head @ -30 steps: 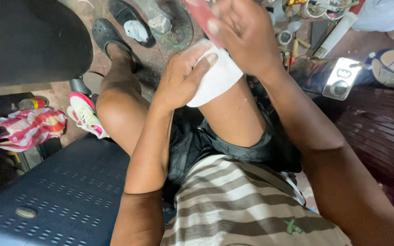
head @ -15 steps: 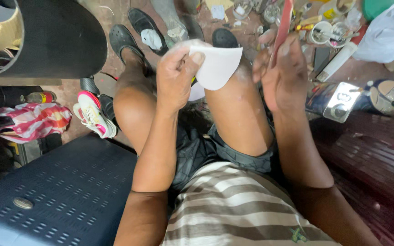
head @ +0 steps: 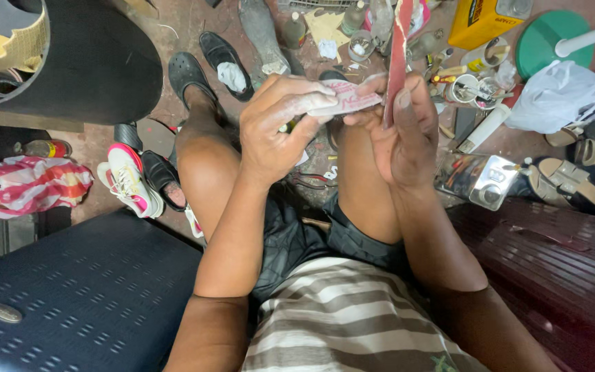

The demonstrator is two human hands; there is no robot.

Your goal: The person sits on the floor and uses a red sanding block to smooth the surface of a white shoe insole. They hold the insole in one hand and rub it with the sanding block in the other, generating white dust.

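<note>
A thin, flat red strip (head: 399, 55), seen edge-on and held upright, is gripped in the right hand (head: 401, 138) above the knees of a person seated in a cluttered repair workshop; the thumb is pressed along one face of it and the other fingers are curled behind. A folded piece of whitish paper with pink print (head: 346, 96) is pinched between the thumb and bent fingers of the left hand (head: 280, 124) and is laid against the strip's lower edge, the two hands touching. The step in hand is judged to be the rubbing or wiping of the strip's edge with the folded paper. For the stroke to be carried on, the strip would need to be kept steady and the paper pressed firmly along the edge without slipping off it.

On the reddish floor beyond the knees, black leather shoes (head: 225, 58) are set beside a black clog (head: 187, 76) worn on the person's foot. A white and pink sneaker (head: 129, 182) is seen to the left, near a red and white striped cloth (head: 29, 186). A yellow rectangular tin (head: 490, 21), a white plastic bag (head: 556, 96) and brown sandals (head: 562, 179) are scattered to the right. A dark blue perforated plastic surface (head: 77, 296) fills the lower left.
</note>
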